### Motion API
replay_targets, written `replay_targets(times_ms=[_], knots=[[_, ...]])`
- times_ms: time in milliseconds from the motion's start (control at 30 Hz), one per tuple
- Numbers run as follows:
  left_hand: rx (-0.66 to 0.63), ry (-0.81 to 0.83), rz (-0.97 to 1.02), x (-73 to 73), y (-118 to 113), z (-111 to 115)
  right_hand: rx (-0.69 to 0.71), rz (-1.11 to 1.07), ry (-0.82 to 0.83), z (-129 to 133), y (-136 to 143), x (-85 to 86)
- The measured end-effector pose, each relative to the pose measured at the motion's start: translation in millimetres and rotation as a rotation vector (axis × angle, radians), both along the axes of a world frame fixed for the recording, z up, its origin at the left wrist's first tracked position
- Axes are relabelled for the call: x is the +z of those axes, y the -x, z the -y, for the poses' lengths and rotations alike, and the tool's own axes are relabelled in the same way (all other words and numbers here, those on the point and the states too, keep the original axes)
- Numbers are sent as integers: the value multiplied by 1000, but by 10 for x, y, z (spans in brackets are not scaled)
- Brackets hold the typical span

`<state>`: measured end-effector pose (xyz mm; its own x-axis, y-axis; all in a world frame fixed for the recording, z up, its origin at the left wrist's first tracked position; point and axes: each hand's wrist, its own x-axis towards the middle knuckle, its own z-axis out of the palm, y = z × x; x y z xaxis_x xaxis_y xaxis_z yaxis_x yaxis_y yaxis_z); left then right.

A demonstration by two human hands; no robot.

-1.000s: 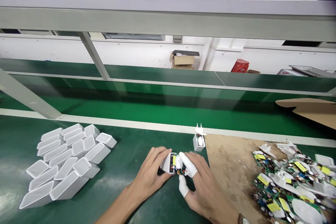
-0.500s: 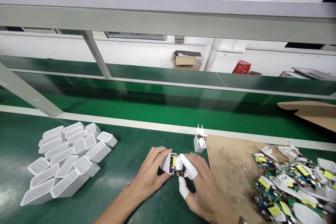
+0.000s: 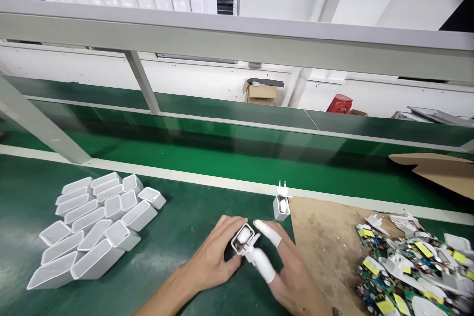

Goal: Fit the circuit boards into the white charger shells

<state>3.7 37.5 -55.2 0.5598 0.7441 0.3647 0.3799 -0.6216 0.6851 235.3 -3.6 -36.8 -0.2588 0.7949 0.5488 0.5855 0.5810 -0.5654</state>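
Observation:
My left hand [image 3: 213, 254] is closed around a small white charger housing [image 3: 238, 235], its open end facing up and toward my right hand. A circuit board with a white part now sits inside that housing. A white plug piece [image 3: 251, 252] hangs off the rim on the right side. My right hand [image 3: 287, 269] wears white finger cots on thumb and index finger. Its thumb touches the plug piece from below, while the index finger stands away from it, so the hand is open. Past both hands, another filled housing [image 3: 281, 209] stands upright with a two-pin plug piece on top.
Several empty white housings [image 3: 94, 217] stand grouped at left on the green table [image 3: 159, 266]. Brown cardboard [image 3: 318, 242] lies at right, with a heap of circuit boards [image 3: 411, 266] with plug pieces and yellow tape. A pale metal frame [image 3: 222, 34] crosses above the far side.
The circuit board has gone from partly outside to inside the housing. The housing has tilted more upright, and my right index finger has lifted off the board.

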Motion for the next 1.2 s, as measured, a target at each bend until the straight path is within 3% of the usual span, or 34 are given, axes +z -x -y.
replay_targets(times_ms=[100, 233, 433, 567, 667, 800, 933, 1200], knots=[[41, 126, 29, 6, 18, -6, -33, -61, 106, -31, -74, -44], [87, 277, 55, 44, 39, -28, 110, 46, 177, -59, -37, -146], [125, 427, 81, 49, 58, -21, 130, 116, -64, -81, 124, -259], [112, 300, 134, -51, 94, -20, 91, 63, -154, -81, 112, -225], [123, 163, 153, -98, 97, -20, 88, 31, -86, -89, 108, -213], [137, 51, 128, -43, 49, -16, 98, 69, 8, -88, 152, -255], [133, 39, 125, 48, 9, -17, 22, 87, 3, -66, 189, -271], [118, 57, 121, 80, 21, -24, 34, 224, 23, -72, 179, -210]])
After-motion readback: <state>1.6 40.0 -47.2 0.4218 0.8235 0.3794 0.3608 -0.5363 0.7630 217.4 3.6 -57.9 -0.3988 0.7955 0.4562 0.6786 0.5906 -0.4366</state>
